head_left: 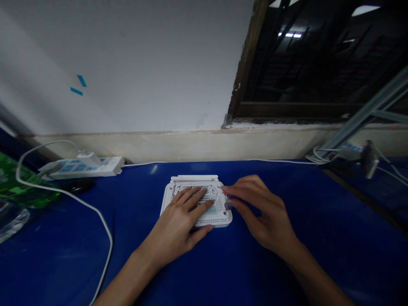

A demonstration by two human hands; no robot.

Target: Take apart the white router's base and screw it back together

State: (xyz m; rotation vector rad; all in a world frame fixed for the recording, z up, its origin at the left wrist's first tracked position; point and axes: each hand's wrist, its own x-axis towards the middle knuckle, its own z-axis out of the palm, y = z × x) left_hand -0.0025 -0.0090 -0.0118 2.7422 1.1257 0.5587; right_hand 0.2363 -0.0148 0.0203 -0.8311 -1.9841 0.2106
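Note:
A white router-like device (213,222) lies underside up on the blue table, with rows of vent holes, a pale label and a white bar along its far edge. My left hand (183,216) rests flat on it, fingers stretched out and spread, covering its middle and left part. At the device's right edge my right hand (263,208) is closed in a pinch. A small bluish see-through bit (228,205) shows by its fingertips; what it is, I cannot make out.
A white power strip (108,166) with a plugged-in adapter stands at the back left, its white cable (103,221) curving down the table. Green packaging (19,180) and a clear plastic thing (12,219) are at the far left. Cables (318,155) and a metal frame (366,112) stand right.

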